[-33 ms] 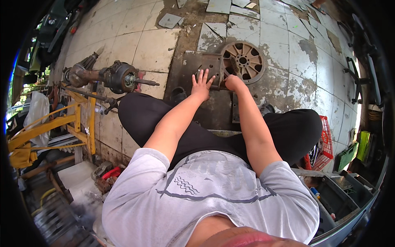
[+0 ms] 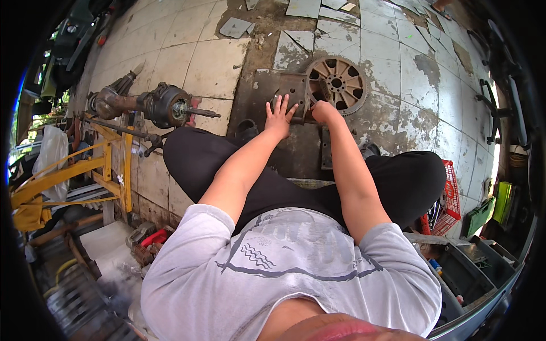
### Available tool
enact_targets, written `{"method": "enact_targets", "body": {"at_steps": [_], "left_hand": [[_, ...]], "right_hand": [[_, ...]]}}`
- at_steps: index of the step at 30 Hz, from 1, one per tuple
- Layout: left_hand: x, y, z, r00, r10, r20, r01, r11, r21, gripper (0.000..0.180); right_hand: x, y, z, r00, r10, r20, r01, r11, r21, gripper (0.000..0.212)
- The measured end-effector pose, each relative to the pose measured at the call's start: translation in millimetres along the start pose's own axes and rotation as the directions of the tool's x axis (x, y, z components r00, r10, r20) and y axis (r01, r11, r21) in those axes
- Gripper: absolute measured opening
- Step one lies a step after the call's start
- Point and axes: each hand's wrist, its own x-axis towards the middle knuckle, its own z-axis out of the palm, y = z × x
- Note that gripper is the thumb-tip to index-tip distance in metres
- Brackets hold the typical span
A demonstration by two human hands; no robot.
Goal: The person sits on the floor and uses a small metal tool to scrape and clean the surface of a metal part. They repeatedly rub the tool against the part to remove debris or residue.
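My left hand [image 2: 278,118] lies with fingers spread on a dark, flat metal part [image 2: 293,85] that has several holes. Beside it, my right hand [image 2: 323,112] is closed at the part's right edge. A narrow brown, bristly strip [image 2: 325,88], which looks like a wire brush, sticks out beyond the right fist; its handle is hidden in the hand. Just past that hand a round, rusty flywheel [image 2: 348,91] with a toothed rim and spoke-like openings rests on the floor. The wire brush lies across the flywheel's left side in this view.
At left stands a greasy axle housing [image 2: 122,106] with a protruding shaft, near a yellow frame [image 2: 68,176]. A red plastic basket [image 2: 453,196] and a grey compartment tray [image 2: 466,273] are at right. Broken tiles [image 2: 234,27] lie at the far side.
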Motion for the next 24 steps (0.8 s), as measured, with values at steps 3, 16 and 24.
{"method": "enact_targets", "body": {"at_steps": [3,16,24], "left_hand": [[-2,3,4,1.0,0.005,-0.004,-0.005,1.0,0.001,0.107],[7,2,5,0.999,0.019,-0.032,-0.02,1.0,-0.009,0.119],[5,1,4,1.0,0.004,-0.009,-0.004,1.0,-0.012,0.117]], "right_hand": [[-1,-1,7,0.998,-0.037,0.052,0.043,0.992,-0.119,0.032],[0,1,6,0.999,0.026,0.043,-0.021,0.994,-0.105,0.033],[0,-3,11,0.999,0.024,0.032,-0.022,0.996,-0.086,0.035]]}}
